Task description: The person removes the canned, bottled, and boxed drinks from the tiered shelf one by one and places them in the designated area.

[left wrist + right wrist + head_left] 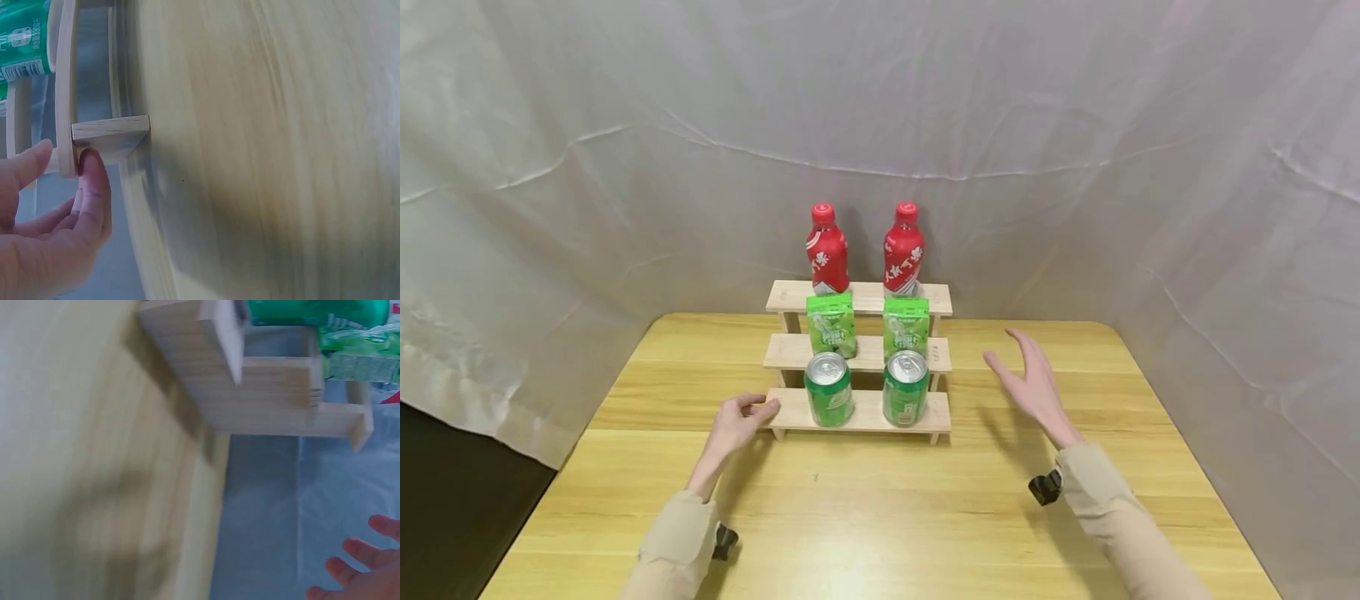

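A three-tier wooden display shelf (867,410) stands on the table. My left hand (739,423) pinches the left end of its lowest tier, thumb over the board; in the left wrist view the fingers (94,187) curl under that board (65,94) beside its leg. To the right of the shelf my right hand (1033,383) is held in the air, thumb and fingers spread and holding nothing. Two green cans, a left can (828,390) and a right can (906,389), stand upright on the lowest tier. On the middle tier are two green drink cartons, left (831,325) and right (906,327).
Two red bottles, left (829,258) and right (903,258), stand on the top tier. Behind the wooden table (880,508) hangs a pale grey curtain (880,100), which also runs along both sides. A dark area lies beyond the table's left edge.
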The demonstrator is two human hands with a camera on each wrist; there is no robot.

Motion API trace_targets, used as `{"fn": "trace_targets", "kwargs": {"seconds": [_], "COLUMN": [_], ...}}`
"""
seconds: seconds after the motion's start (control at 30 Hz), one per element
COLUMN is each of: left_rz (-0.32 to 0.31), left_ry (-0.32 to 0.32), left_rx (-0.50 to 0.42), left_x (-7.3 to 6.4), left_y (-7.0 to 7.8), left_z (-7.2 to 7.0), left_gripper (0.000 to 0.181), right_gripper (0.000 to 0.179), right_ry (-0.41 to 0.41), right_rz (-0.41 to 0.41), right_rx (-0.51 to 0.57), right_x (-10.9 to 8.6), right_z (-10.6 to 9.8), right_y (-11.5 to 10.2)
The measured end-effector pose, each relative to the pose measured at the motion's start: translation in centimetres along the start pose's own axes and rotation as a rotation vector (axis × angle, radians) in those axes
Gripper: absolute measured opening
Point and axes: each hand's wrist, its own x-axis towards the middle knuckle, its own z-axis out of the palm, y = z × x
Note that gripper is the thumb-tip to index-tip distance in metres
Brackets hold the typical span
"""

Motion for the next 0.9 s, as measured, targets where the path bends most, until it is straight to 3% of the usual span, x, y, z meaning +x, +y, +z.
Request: {"fn": "trace_targets", "kwargs": {"seconds": [0.23, 0.63, 0.9], "left_rz": [-0.009, -0.035, -0.064], "left_ry": [0.04, 0.018, 0.013], "left_rx": [-0.017, -0.062, -0.063], "left_x": [0.5, 0.7, 0.7], "left_y": [-0.3, -0.3, 0.0], "left_z": [0.2, -0.1, -0.2], "left_gripper": [0.046, 0.052, 0.052], "right_gripper": [0.072, 0.07, 0.071], "right_ry": [-0.006, 0.017, 0.009], "right_rz": [-0.038, -0.153, -0.17], "right_rx": [0.039, 0.0, -0.005], "right_x": [1.8, 5.0, 7.3], "right_z": [-0.5, -1.0, -1.4], "right_y": [-2.4, -6.9, -9.8]}}
